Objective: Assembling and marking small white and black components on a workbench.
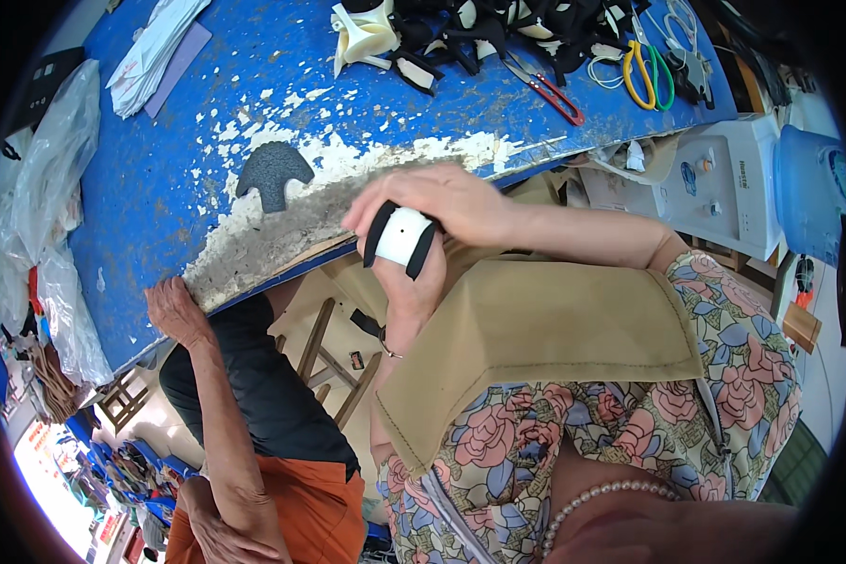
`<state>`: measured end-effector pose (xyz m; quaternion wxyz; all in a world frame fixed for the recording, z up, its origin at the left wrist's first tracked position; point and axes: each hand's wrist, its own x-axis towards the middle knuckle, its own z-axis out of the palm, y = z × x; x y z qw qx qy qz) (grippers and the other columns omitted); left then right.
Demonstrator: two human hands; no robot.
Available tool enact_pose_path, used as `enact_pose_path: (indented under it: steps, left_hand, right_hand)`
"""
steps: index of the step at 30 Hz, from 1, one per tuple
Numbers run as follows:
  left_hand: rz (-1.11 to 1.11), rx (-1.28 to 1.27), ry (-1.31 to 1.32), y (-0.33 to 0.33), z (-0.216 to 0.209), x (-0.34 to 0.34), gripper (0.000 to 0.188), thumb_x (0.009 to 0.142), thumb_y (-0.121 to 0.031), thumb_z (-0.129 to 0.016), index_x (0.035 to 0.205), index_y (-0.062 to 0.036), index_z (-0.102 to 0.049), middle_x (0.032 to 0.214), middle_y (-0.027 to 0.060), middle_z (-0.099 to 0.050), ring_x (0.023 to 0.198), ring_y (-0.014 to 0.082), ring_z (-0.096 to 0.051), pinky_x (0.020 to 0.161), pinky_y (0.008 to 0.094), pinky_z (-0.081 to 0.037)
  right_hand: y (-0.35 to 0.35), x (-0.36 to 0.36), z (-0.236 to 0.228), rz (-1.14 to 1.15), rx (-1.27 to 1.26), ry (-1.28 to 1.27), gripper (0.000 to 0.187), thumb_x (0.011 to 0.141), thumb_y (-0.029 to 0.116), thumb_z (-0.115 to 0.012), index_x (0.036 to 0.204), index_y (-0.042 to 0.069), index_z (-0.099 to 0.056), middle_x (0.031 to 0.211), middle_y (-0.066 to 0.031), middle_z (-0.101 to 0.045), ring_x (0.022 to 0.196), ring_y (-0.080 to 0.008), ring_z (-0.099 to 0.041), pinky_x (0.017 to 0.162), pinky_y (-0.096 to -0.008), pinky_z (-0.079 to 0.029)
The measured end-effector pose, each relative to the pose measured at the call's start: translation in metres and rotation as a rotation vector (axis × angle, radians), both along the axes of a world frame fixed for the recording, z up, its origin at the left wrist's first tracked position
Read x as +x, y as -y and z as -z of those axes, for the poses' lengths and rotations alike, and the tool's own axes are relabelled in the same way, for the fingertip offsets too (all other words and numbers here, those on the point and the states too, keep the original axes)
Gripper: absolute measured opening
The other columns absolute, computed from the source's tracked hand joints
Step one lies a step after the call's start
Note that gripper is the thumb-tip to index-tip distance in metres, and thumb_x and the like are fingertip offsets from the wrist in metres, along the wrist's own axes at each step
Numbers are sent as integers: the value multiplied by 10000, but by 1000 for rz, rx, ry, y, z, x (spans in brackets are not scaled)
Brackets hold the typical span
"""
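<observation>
1. While the worn blue table (160, 188) filled the upper left of the frame, both hands met just below its flaking edge, a little left of centre, around a small white foam piece with black edging (401, 237).
2. The right hand (442, 202) curled over the piece from above, fingers clenched on its top and far side.
3. The left hand (412, 291) came up from below, its fingers closed on the underside, a ring showing on one finger.
4. The piece looked light and soft, likely springy foam under fabric; it would probably squash rather than break, and a firm pinch across the black edges seemed the safest hold.
5. A dark grey cut piece (273, 174) lay flat on the table, well apart from the hands.
6. Red-handled scissors (550, 91) and a heap of black-and-cream parts (461, 38) sat along the upper edge.
7. Another person's hand (177, 310) rested on the table rim at left.
8. A tan cloth (536, 329) lay over the lap at centre.
</observation>
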<state>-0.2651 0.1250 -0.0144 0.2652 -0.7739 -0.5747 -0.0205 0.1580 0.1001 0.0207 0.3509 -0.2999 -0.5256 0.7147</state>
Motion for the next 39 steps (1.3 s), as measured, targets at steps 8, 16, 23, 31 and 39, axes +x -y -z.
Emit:
enact_pose_path:
  steps: [8, 16, 23, 31, 39]
  left_hand:
    - [-21, -20, 23, -1, 3, -2, 116, 729, -14, -543, 635, -75, -515, 669, 88, -532, 689, 242, -555, 693, 360, -446]
    - [-7, -15, 31, -6, 3, 4, 110, 734, -16, -543, 644, -77, -527, 678, 84, -537, 690, 242, -554, 685, 358, -446]
    - [-130, -96, -55, 20, 2, -31, 110, 830, -77, -485, 731, -86, -532, 780, 79, -553, 796, 229, -548, 729, 341, -438]
    - [36, -1069, 1494, 59, -51, 271, 274, 859, -171, -526, 1065, -3, -459, 1020, 103, -559, 929, 223, -562, 788, 333, -464]
    - [350, -448, 1674, 55, -43, 262, 251, 894, -168, -582, 1032, 40, -609, 973, 79, -631, 806, 121, -581, 702, 236, -464]
  right_hand:
    - [11, 8, -1, 1, 374, 107, 371, 967, 190, -298, 1203, -19, -493, 1269, -119, -491, 1259, -270, -364, 1080, -384, -220]
    - [12, 1, 7, 90, 294, 41, 317, 953, 150, -345, 1201, 6, -480, 1181, -121, -503, 1131, -224, -467, 1003, -344, -327]
    - [7, 1, -7, -36, 327, 86, 422, 898, 242, -521, 1246, 11, -454, 1266, -121, -449, 1201, -230, -417, 1025, -373, -309]
    - [-14, 19, -6, 299, 1218, 303, 172, 659, 33, -688, 814, 79, -628, 832, -38, -584, 794, -231, -568, 680, -335, -437]
    - [-6, 20, -9, 253, 618, 180, 74, 810, 77, -651, 864, 28, -641, 824, -55, -608, 763, -164, -572, 655, -280, -452]
